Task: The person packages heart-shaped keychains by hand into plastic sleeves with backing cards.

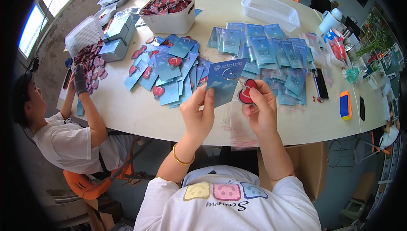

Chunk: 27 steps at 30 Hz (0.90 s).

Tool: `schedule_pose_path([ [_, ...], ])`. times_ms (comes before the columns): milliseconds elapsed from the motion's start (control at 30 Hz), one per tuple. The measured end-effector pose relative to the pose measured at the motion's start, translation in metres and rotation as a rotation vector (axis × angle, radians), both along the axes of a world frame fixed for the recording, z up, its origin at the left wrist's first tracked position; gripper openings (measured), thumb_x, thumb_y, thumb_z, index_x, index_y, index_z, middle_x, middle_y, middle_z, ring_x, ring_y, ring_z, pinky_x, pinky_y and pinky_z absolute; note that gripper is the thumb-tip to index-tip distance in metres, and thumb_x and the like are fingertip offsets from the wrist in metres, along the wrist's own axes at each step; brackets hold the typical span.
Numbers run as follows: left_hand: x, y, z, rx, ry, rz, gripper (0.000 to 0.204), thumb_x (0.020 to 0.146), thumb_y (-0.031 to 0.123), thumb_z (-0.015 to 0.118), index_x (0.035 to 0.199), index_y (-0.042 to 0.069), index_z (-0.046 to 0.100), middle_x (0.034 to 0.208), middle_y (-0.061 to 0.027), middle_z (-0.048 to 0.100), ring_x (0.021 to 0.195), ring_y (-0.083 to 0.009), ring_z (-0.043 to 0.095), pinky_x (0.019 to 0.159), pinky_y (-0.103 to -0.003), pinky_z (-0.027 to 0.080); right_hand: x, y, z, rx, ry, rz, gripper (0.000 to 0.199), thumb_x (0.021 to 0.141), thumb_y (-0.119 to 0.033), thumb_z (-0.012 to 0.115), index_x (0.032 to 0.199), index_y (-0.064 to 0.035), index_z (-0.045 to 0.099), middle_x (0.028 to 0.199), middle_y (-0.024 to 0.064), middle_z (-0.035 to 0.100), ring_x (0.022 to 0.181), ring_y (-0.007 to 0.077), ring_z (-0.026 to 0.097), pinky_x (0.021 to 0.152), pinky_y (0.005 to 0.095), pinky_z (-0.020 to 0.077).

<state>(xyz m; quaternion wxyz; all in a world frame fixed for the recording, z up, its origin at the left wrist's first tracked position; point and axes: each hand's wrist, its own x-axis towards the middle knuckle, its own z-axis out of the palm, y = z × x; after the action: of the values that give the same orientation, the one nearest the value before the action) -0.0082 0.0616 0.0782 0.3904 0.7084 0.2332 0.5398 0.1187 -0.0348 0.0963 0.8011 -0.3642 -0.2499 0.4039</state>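
My left hand (198, 113) pinches a blue printed card (221, 92) by its lower left edge, holding it upright above the table. Between the thumb and fingers of my right hand (263, 109) is a red apple- or heart-shaped keychain (245, 92). Its metal ring lies against the upper part of the card; whether it passes through the card I cannot tell. Left of my hands, a heap of blue cards with red keychains (169, 72) covers the table. To the right are stacks of blue cards in transparent bags (265, 50).
A white bin of red keychains (169, 25) and a white plastic basket (271, 14) stand farther back. At the left, a co-worker (72, 133) reaches into loose keychains (91, 61). Transparent bags (237, 123) lie below my hands. A phone (321, 83) and an orange-and-blue object (345, 105) lie rightward.
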Motion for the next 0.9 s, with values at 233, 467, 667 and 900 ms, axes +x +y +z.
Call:
schedule_pose_path([
  [233,-0.008,-0.008,0.017,-0.127,-0.115,-0.096,0.017,0.095,0.009,0.053,0.098,-0.004,0.063,0.065,0.008,0.043,0.059,-0.0002,0.03,0.051,-0.017,0.021,-0.013,-0.006,-0.004,0.091,-0.642,-0.412,0.016,0.08,0.004,0.066,0.092,-0.0005,0.057,0.087,0.0069,0.06,0.067,0.0079,0.056,0.058,0.0192,0.045],
  [467,-0.014,-0.012,0.022,-0.143,-0.152,-0.116,0.018,0.095,0.009,0.053,0.102,-0.005,0.063,0.067,0.0085,0.043,0.06,0.0003,0.031,0.052,-0.017,0.02,-0.011,-0.011,-0.006,0.203,-1.216,-0.78,0.033,0.062,0.009,0.071,0.089,-0.0069,0.061,0.091,0.0089,0.058,0.078,0.022,0.056,0.064,0.0282,0.0456],
  [667,-0.016,-0.013,0.025,-0.149,-0.16,-0.134,0.019,0.095,0.009,0.054,0.105,-0.004,0.064,0.068,0.0091,0.044,0.061,0.0005,0.031,0.052,-0.017,0.02,-0.014,-0.014,-0.014,0.261,-1.485,-0.885,0.032,0.059,0.008,0.071,0.086,-0.0091,0.065,0.095,0.0066,0.057,0.082,0.0234,0.055,0.067,0.0313,0.0462],
  [900,-0.011,-0.003,0.025,-0.306,-0.215,-0.194,0.016,0.095,0.009,0.054,0.093,-0.004,0.062,0.066,0.0081,0.044,0.059,0.0007,0.03,0.049,-0.018,0.021,-0.021,-0.01,-0.023,0.279,-1.671,-0.743,0.022,0.064,0.006,0.068,0.084,-0.0044,0.065,0.098,0.0092,0.06,0.088,0.0235,0.059,0.073,0.0283,0.0506],
])
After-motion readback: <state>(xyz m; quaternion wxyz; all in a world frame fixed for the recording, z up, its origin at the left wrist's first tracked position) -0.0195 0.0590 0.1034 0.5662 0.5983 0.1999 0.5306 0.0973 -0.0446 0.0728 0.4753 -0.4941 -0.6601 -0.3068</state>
